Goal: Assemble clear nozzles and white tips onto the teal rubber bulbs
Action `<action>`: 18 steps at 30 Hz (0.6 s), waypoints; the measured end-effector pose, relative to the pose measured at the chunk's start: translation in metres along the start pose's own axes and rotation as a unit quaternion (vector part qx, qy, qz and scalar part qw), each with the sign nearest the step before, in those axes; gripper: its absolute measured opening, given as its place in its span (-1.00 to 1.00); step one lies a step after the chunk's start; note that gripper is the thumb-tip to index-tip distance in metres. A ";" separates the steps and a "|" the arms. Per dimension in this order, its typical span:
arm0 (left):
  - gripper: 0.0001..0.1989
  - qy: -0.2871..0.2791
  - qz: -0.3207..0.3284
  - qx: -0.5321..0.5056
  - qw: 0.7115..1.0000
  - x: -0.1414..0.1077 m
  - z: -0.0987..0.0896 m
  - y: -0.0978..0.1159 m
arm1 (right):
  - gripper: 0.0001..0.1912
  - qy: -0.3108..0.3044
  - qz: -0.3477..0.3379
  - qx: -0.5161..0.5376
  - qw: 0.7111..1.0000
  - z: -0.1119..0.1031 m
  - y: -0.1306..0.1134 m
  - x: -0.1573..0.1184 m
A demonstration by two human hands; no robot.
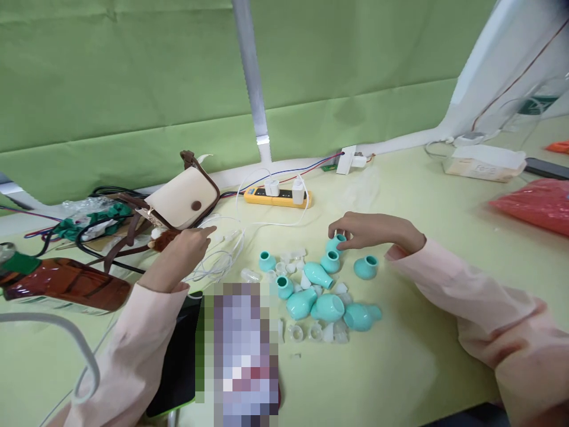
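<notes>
Cloth: green cloth point(133, 77) hangs as the backdrop behind everything.
Table: the pale table point(400, 367) carries the whole spread.
Bag: a cream bag point(182, 198) with a brown strap sits at the back left, a tangle of leads beside it.
Bottle: a red-brown bottle point(66, 281) lies tilted at the left edge, near the left sleeve point(133, 344).
Tablet: a black tablet point(184, 362) lies just beside that sleeve, partly covered by a blurred patch.
Strip: a yellow strip point(284, 200) with two white plugs point(272, 188) lies behind the pots.
Left hand: the left hand point(191, 246) is over the front of the bag, index finger stretched forward, other fingers curled; its palm is turned away, so I cannot tell whether it holds anything.
Right hand: the right hand point(351, 231) has thumb and fingers closed around a teal pot point(334, 245), mouth up, at the back of the group.
Pots standing: four more are upright, mouths up.
Pots lying: four rest on their sides toward the front, so the group looks only partly set upright.
Clear bits: clear bits point(328, 333), some ring-shaped, lie loose among and before the pots; none is seen fitted to one.
</notes>
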State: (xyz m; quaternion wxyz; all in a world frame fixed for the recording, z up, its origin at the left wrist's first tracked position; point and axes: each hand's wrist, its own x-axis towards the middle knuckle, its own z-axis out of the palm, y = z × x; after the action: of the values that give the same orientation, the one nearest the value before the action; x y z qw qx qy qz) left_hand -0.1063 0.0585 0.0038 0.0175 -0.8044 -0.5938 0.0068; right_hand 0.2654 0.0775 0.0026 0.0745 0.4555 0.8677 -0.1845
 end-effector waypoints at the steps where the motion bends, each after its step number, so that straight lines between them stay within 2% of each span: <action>1: -0.69 -0.007 0.001 0.000 1.000 0.005 0.002 -0.002 | -0.69 0.001 0.001 -0.003 1.000 0.000 -0.001 0.000; 7: -0.70 -0.035 0.002 0.002 0.999 0.014 0.011 -0.005 | -0.77 0.015 0.022 -0.039 0.999 0.003 -0.004 0.006; 10: -0.71 -0.032 -0.018 0.013 0.999 0.007 0.002 0.004 | -0.73 0.020 0.039 -0.062 0.997 0.002 -0.004 0.007; 13: -0.74 0.021 -0.029 0.017 0.999 -0.005 -0.013 0.026 | -0.65 0.020 0.040 -0.068 0.997 0.000 -0.002 0.006; 16: -0.65 0.067 0.048 -0.020 0.996 -0.016 -0.021 0.058 | -0.59 0.005 0.025 -0.056 0.998 0.000 0.000 0.006; 18: -0.68 0.050 0.132 -0.051 0.989 -0.021 -0.017 0.076 | -0.58 0.002 0.021 -0.053 0.998 0.000 0.001 0.005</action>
State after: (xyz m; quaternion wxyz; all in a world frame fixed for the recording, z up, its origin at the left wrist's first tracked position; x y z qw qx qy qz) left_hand -0.0390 0.0153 0.0183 0.0050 -0.8750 -0.4801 -0.0616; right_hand 0.2630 0.0821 0.0008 0.1005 0.4693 0.8668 -0.1357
